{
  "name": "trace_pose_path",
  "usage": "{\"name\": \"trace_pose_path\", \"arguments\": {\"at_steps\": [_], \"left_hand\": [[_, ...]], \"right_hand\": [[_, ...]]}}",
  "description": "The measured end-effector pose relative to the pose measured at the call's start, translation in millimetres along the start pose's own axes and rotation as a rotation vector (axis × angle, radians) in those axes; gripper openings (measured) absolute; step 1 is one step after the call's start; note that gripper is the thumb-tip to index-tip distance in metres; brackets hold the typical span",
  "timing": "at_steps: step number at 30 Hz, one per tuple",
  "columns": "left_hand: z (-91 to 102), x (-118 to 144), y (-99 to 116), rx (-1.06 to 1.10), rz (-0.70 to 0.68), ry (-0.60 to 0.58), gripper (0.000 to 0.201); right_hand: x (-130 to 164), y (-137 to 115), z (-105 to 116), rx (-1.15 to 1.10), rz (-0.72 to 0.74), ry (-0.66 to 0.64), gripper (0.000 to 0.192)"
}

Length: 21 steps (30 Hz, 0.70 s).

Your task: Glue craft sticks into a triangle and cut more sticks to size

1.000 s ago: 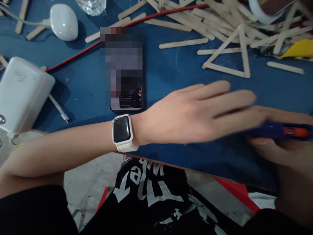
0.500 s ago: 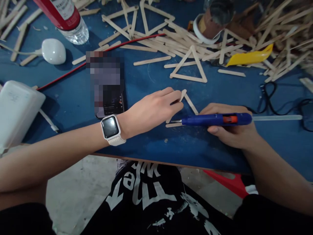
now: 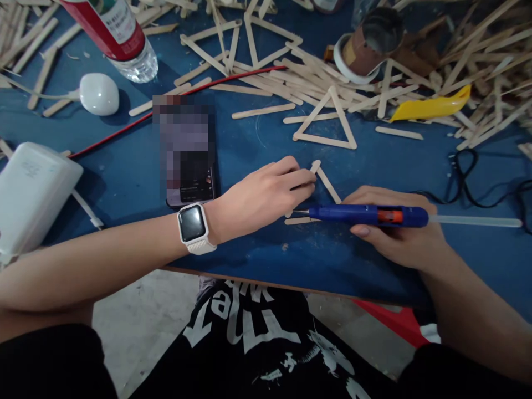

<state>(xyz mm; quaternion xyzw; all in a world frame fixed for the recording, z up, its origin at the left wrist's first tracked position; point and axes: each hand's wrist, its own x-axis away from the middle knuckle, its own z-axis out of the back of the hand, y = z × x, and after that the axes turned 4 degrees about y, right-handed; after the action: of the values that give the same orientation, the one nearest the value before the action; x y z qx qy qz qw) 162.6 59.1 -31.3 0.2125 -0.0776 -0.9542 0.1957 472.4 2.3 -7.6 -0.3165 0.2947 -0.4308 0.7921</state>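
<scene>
My right hand (image 3: 399, 244) is wrapped round a blue hot glue gun (image 3: 349, 214), with a clear glue stick (image 3: 474, 221) jutting from its back end. The gun's metal nozzle points left, just above a wooden craft stick (image 3: 296, 221) and close to my left fingertips. My left hand (image 3: 268, 191), a white watch on its wrist, is closed on another craft stick (image 3: 316, 165), mostly hidden under the fingers. A third stick (image 3: 330, 185) meets it at the top and slants down toward my right hand. My left fingertips are partly out of sight.
Above my hands lies a craft-stick triangle (image 3: 326, 139). Loose sticks pile up behind it, with a yellow-handled cutter (image 3: 432, 105) and a brown cup-like container (image 3: 368, 47). To the left are a phone (image 3: 195, 191), a white power bank (image 3: 37, 194) and a bottle (image 3: 124, 44).
The whole view has shifted slightly, so things appear a little lower and further right. The glue gun's back end has dipped a little. Both hands keep their holds.
</scene>
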Motion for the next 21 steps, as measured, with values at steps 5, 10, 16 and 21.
{"name": "trace_pose_path", "arguments": {"at_steps": [5,10,16,21], "left_hand": [[-2.8,2.3,-2.1,0.048,0.027,0.031,0.041],[-7.5,3.7,-4.4,0.088,0.052,0.075,0.035],[-9.5,3.8,-5.6,0.095,0.039,0.113,0.030],[-9.8,4.5,-6.7,0.139,0.059,0.088,0.033]], "right_hand": [[0.6,-2.3,-0.8,0.013,-0.027,0.001,0.030],[1.7,-4.7,-2.9,0.022,-0.061,0.004,0.036],[3.9,-5.2,-4.8,0.000,-0.133,-0.013,0.049],[1.4,-6.2,-6.0,-0.023,-0.152,0.005,0.046]]}}
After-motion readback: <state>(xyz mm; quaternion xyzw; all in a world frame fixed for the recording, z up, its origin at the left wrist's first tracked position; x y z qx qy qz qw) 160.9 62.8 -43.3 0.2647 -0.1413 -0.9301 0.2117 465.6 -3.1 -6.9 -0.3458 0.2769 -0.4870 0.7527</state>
